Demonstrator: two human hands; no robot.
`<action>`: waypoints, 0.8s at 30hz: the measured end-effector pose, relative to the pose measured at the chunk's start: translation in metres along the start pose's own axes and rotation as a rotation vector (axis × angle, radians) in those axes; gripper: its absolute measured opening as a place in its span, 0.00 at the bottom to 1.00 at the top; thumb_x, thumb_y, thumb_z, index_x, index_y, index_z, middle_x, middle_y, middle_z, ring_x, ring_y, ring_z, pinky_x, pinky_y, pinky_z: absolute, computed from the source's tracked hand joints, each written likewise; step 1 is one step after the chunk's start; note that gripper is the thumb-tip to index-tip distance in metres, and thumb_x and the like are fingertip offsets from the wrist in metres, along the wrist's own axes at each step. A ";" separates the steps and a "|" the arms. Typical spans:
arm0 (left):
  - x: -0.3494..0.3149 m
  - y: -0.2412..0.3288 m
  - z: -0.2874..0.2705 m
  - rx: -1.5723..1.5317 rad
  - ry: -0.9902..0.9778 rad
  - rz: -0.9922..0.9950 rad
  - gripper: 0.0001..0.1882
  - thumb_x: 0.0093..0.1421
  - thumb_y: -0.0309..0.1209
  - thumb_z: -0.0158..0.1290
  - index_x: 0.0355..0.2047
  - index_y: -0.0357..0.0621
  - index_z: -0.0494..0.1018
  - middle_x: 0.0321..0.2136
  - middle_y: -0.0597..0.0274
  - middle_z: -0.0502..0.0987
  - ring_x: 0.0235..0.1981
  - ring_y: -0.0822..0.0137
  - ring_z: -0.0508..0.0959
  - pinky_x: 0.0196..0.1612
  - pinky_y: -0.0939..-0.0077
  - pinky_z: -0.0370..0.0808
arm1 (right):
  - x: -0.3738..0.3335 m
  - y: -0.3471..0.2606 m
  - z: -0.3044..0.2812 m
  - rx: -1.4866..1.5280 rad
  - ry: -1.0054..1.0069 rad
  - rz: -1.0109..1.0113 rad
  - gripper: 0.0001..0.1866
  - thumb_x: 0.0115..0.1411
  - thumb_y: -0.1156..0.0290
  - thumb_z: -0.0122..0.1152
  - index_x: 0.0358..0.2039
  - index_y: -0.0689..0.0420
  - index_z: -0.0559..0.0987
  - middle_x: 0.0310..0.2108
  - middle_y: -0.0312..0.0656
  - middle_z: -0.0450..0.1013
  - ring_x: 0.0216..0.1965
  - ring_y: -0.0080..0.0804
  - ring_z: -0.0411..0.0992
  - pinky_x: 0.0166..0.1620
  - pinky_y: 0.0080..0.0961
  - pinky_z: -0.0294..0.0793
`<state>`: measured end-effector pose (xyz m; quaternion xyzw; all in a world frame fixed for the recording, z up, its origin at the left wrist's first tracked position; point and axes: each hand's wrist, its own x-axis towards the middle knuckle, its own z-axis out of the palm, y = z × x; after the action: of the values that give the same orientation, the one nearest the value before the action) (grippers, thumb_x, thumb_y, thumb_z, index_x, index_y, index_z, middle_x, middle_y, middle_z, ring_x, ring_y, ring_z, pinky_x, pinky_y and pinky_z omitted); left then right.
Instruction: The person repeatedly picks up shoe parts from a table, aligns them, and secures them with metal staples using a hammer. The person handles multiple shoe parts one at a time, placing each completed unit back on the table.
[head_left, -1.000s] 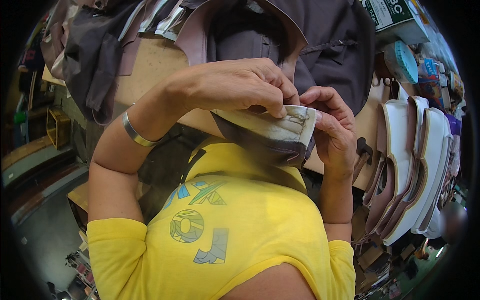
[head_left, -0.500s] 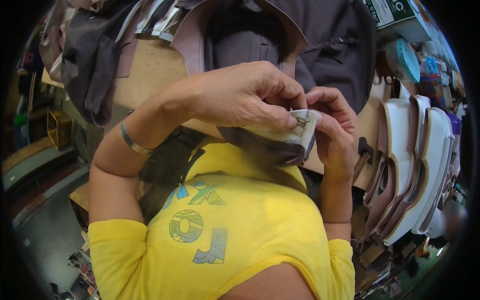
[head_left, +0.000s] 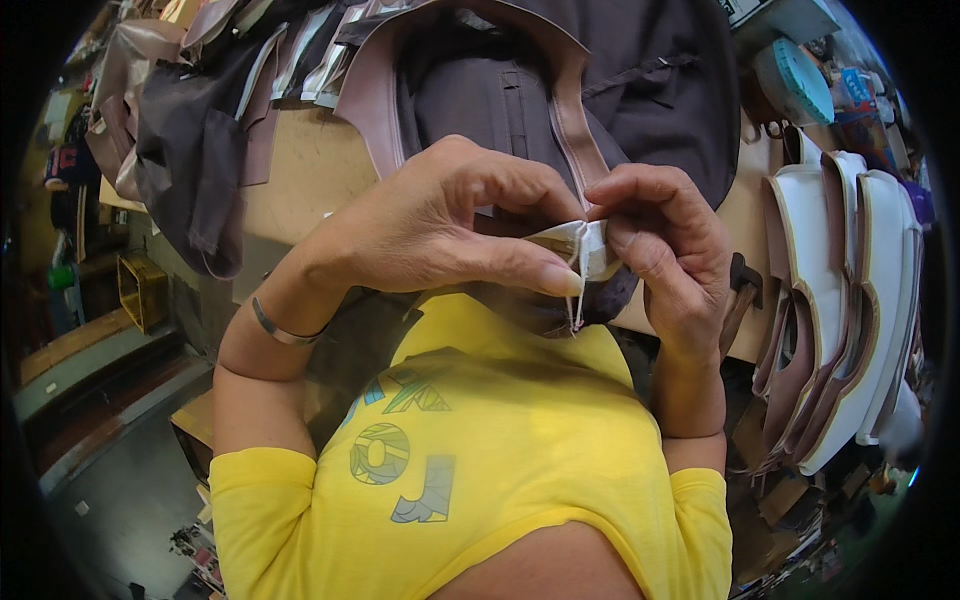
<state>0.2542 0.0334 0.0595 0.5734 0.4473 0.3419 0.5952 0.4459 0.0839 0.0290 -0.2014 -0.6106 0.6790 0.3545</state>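
- The left hand (head_left: 440, 235) and the right hand (head_left: 670, 250) meet in front of a yellow shirt (head_left: 480, 450), both pinching a small folded strip of pale material (head_left: 580, 250).
- A second ago the strip lay wider between the hands; now it is bunched into a narrow fold at the fingertips.
- Dark bag parts (head_left: 560, 80) lie on the desk (head_left: 300, 170) behind; pale shoe soles (head_left: 830, 300) stand at the right.

Two hands (head_left: 560, 240), one folded cream piece (head_left: 580, 248), one bracelet (head_left: 280, 330), one hammer (head_left: 742, 290)
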 end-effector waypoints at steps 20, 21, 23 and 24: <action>0.026 -0.003 0.024 0.314 -0.064 0.155 0.10 0.46 0.28 0.57 0.28 0.37 0.71 0.30 0.60 0.74 0.31 0.75 0.71 0.36 0.82 0.68 | -0.040 0.004 -0.009 0.159 0.209 0.058 0.23 0.51 0.84 0.49 0.49 0.58 0.62 0.30 0.36 0.66 0.32 0.16 0.65 0.37 0.14 0.66; 0.028 -0.005 0.026 0.411 -0.029 0.222 0.08 0.46 0.27 0.57 0.26 0.38 0.70 0.30 0.60 0.74 0.31 0.75 0.71 0.37 0.82 0.68 | -0.042 0.005 -0.006 0.136 0.226 0.056 0.23 0.51 0.84 0.49 0.49 0.58 0.62 0.30 0.36 0.66 0.32 0.16 0.66 0.37 0.14 0.67; 0.034 -0.011 0.026 0.443 -0.029 0.333 0.08 0.44 0.24 0.56 0.23 0.40 0.68 0.31 0.59 0.74 0.31 0.75 0.71 0.37 0.81 0.68 | -0.050 0.013 -0.010 -0.090 0.341 -0.007 0.20 0.52 0.82 0.51 0.47 0.59 0.65 0.30 0.36 0.66 0.32 0.18 0.67 0.36 0.15 0.67; 0.036 -0.016 0.024 0.378 -0.057 0.372 0.08 0.43 0.23 0.56 0.22 0.40 0.67 0.31 0.58 0.74 0.31 0.76 0.71 0.36 0.80 0.68 | -0.055 0.022 -0.022 -0.209 0.401 -0.018 0.19 0.52 0.81 0.52 0.46 0.59 0.66 0.30 0.37 0.67 0.31 0.21 0.68 0.36 0.17 0.68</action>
<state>0.2878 0.0555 0.0372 0.7562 0.3730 0.3396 0.4168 0.4930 0.0585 -0.0054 -0.3625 -0.5966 0.5553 0.4519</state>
